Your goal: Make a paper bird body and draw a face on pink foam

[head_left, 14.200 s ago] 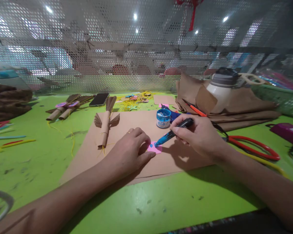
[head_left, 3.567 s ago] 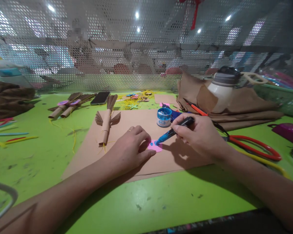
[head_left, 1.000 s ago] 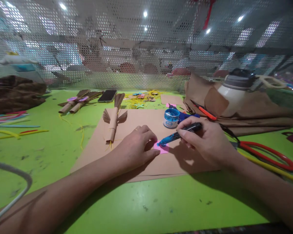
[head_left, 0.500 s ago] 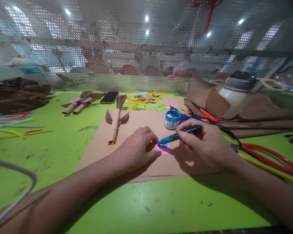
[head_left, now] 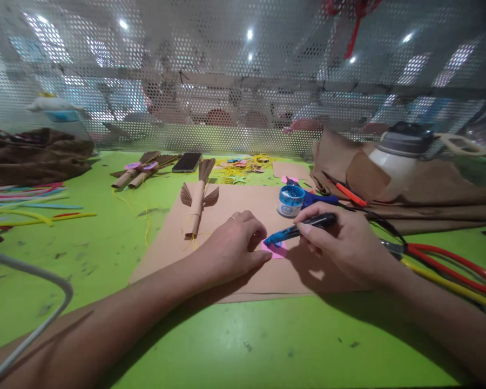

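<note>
Pinching black pen [head_left: 291, 232] in right hand [head_left: 344, 240], grip pressed around it, seemingly touching blue-smeared tip to small pink paper [head_left: 279, 253] lying between both hands on brown paper [head_left: 245, 201]. Steadying pink paper's left edge with left hand [head_left: 233, 248], grip spread between thumb and fingers. Likely risking smears by brushing left thumb across possibly wet blue marks [head_left: 279, 244]. Maybe risking crooked marks by pressing too lightly and letting pink paper slide. Also risking spilling open blue jar [head_left: 290, 204], standing just beyond right hand, by nudging forward.

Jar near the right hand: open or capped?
Open and upright: the jar has its mouth uncovered, with blue smears showing inside the rim. How full it is, I cannot tell.
</note>
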The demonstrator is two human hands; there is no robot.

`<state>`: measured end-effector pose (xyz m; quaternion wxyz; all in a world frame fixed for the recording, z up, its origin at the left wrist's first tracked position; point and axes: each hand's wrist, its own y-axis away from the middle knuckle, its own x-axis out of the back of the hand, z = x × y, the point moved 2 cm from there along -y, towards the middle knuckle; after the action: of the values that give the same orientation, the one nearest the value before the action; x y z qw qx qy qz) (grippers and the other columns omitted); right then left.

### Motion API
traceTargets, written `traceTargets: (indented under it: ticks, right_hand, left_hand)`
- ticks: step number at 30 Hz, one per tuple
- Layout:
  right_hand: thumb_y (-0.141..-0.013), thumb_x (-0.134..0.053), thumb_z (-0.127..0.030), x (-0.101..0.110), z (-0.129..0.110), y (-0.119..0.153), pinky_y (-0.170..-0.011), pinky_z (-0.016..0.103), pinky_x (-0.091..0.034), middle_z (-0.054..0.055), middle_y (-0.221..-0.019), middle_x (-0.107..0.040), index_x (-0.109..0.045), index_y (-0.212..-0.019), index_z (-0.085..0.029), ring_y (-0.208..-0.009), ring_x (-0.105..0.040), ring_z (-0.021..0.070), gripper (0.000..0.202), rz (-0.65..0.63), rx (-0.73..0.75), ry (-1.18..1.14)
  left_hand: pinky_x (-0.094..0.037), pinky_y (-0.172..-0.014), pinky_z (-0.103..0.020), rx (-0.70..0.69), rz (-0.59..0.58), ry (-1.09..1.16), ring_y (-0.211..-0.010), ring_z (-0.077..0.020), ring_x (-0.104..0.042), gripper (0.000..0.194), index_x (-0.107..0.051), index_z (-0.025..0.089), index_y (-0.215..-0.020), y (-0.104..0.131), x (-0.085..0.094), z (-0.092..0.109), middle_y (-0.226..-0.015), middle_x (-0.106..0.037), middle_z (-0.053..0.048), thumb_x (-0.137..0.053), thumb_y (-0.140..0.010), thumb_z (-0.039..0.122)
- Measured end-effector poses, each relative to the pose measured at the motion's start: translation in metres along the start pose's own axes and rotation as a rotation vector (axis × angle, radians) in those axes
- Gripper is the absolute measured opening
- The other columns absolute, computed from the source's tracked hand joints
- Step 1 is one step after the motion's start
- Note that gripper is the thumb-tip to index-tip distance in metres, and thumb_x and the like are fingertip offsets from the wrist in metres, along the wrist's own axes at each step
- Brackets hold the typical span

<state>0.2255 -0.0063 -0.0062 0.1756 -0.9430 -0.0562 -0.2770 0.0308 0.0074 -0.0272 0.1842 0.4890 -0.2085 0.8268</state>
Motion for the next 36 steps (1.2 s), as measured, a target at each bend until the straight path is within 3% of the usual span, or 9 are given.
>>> traceTargets:
  ticks: [6, 12, 18, 24, 26, 31, 36]
  right_hand:
    - [-0.079, -0.06, -0.025, 0.0, -0.001, 0.0, -0.053, 0.03, -0.042, -0.003, -0.052, -0.055, -0.062, -0.077, -0.021, -0.051, -0.053, 0.0153, 0.005, 0.009, 0.009, 0.002]
    - [-0.079, -0.058, -0.025, 0.0, -0.001, -0.001, -0.052, 0.028, -0.041, -0.003, -0.053, -0.054, -0.061, -0.075, -0.02, -0.05, -0.051, 0.0136, 0.007, -0.006, -0.005, -0.016]
    - [-0.08, -0.058, -0.024, -0.001, -0.002, -0.002, -0.051, 0.026, -0.04, -0.004, -0.055, -0.053, -0.059, -0.075, -0.019, -0.05, -0.049, 0.0123, 0.007, -0.029, -0.033, -0.05]
    - [-0.079, -0.058, -0.022, -0.001, -0.002, -0.001, -0.05, 0.025, -0.038, -0.004, -0.054, -0.052, -0.06, -0.077, -0.018, -0.05, -0.047, 0.0118, 0.005, -0.027, -0.059, -0.054]
    - [-0.078, -0.058, -0.022, -0.001, -0.002, -0.002, -0.05, 0.025, -0.037, -0.004, -0.054, -0.053, -0.06, -0.078, -0.018, -0.05, -0.048, 0.0119, 0.005, -0.029, -0.06, -0.063]
    - [-0.078, -0.059, -0.024, -0.001, -0.002, -0.003, -0.05, 0.026, -0.038, -0.004, -0.053, -0.052, -0.06, -0.077, -0.018, -0.05, -0.048, 0.0121, 0.006, -0.034, -0.061, -0.072]
    - [-0.079, -0.057, -0.022, 0.0, -0.001, -0.001, -0.049, 0.025, -0.037, -0.004, -0.053, -0.053, -0.06, -0.077, -0.018, -0.05, -0.048, 0.0116, 0.005, -0.033, -0.045, -0.037]
  left_hand:
    - [-0.045, -0.065, -0.033, 0.112, 0.062, 0.05, -0.079, -0.0211, -0.055, 0.029, -0.053, 0.019, -0.094, 0.001, -0.001, 0.002, -0.088, -0.059, -0.004, -0.068, -0.072, 0.031]
    - [-0.046, -0.073, -0.035, -0.022, 0.136, -0.072, -0.087, -0.0222, -0.054, 0.021, -0.059, 0.018, -0.087, 0.007, 0.001, 0.002, -0.097, -0.056, -0.007, -0.068, -0.077, 0.034]
    - [-0.046, -0.072, -0.031, -0.173, -0.044, -0.161, -0.085, -0.0201, -0.056, 0.023, -0.072, 0.021, -0.085, 0.017, 0.011, 0.015, -0.085, -0.059, -0.006, -0.052, -0.091, 0.03]
    - [-0.045, -0.07, -0.03, -0.287, -0.113, -0.221, -0.078, -0.018, -0.054, 0.028, -0.069, 0.017, -0.071, 0.024, 0.02, 0.02, -0.081, -0.059, -0.006, -0.048, -0.089, 0.02]
    - [-0.045, -0.071, -0.031, -0.278, -0.073, -0.197, -0.078, -0.0175, -0.053, 0.026, -0.066, 0.016, -0.068, 0.026, 0.023, 0.018, -0.085, -0.059, -0.007, -0.05, -0.087, 0.021]
    - [-0.043, -0.067, -0.031, -0.085, 0.054, -0.186, -0.072, -0.0173, -0.051, 0.021, -0.057, 0.016, -0.067, 0.028, 0.028, 0.012, -0.078, -0.056, -0.005, -0.051, -0.085, 0.024]
    - [-0.043, -0.073, -0.033, -0.169, -0.02, -0.234, -0.081, -0.0206, -0.052, 0.016, -0.062, 0.016, -0.083, 0.025, 0.021, 0.015, -0.083, -0.056, -0.007, -0.048, -0.088, 0.023]
